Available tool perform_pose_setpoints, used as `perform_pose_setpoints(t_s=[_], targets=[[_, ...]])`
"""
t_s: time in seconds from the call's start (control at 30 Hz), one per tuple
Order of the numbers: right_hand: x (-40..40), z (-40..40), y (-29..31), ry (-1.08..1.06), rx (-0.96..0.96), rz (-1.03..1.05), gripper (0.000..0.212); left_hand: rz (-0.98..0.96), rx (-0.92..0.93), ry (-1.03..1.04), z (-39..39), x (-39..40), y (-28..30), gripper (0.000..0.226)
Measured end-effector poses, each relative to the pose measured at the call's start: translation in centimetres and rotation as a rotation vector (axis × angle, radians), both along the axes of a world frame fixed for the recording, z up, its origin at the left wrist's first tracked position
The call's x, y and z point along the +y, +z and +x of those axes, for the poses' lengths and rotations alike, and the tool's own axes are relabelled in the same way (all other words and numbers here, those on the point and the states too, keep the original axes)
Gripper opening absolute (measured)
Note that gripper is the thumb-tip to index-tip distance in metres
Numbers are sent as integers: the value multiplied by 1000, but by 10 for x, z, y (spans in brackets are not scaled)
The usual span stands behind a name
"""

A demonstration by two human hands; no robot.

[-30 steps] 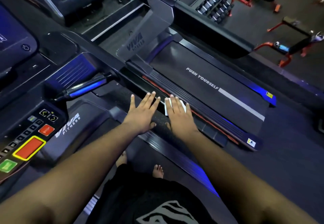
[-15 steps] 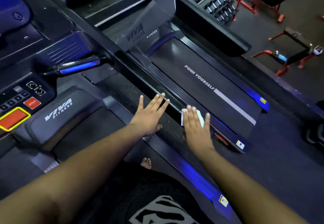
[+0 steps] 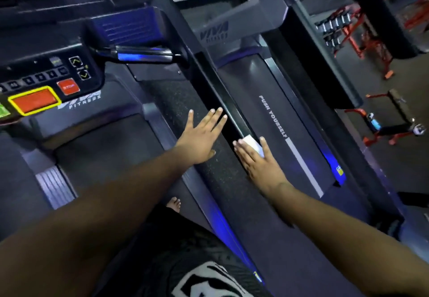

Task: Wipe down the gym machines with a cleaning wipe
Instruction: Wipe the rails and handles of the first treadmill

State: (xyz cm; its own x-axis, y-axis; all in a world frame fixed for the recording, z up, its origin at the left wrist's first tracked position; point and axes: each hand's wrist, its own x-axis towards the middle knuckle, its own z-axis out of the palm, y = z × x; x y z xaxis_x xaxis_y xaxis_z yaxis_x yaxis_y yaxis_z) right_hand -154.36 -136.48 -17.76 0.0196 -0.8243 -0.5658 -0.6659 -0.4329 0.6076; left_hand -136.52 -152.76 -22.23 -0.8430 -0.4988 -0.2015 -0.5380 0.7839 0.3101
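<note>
A white cleaning wipe (image 3: 253,144) lies flat on the dark side rail (image 3: 222,101) of the neighbouring treadmill, whose belt (image 3: 301,134) reads PUSH YOURSELF. My right hand (image 3: 257,163) presses down on the wipe with straight fingers; most of the wipe is hidden under them. My left hand (image 3: 202,135) is spread flat, fingers straight, on the speckled side strip (image 3: 176,101) of the nearer treadmill, just left of the rail. It holds nothing.
The nearer treadmill's console (image 3: 39,87) with orange and red buttons sits at left, its handlebar (image 3: 141,56) jutting rightward. A dumbbell rack (image 3: 339,29) and red bench frames (image 3: 390,120) stand at right. My bare foot (image 3: 174,203) rests below.
My right hand has slid the wipe along the rail toward the treadmill's rear end. My left hand stays flat on the speckled strip. The camera has swung round to the left.
</note>
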Motion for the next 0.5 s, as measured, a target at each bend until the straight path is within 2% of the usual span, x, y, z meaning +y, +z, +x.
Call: perform_pose_setpoints(t_s=[0.1,0.2,0.33,0.43,0.5], targets=[[-61,5,-4,21,15,-33,75,-31,-5,44,-3,-24,4,112],[-104,-1,-2,11,-122,-78,81,-31,-21,88,3,-53,3,113],[-80,-8,1,-134,-361,-197,95,11,0,104,12,-73,1,116],[-46,-4,-4,-213,-272,-222,94,-3,-10,92,16,-75,-3,118],[-50,4,-6,-167,-140,-173,87,-37,-10,93,16,-79,-3,118]])
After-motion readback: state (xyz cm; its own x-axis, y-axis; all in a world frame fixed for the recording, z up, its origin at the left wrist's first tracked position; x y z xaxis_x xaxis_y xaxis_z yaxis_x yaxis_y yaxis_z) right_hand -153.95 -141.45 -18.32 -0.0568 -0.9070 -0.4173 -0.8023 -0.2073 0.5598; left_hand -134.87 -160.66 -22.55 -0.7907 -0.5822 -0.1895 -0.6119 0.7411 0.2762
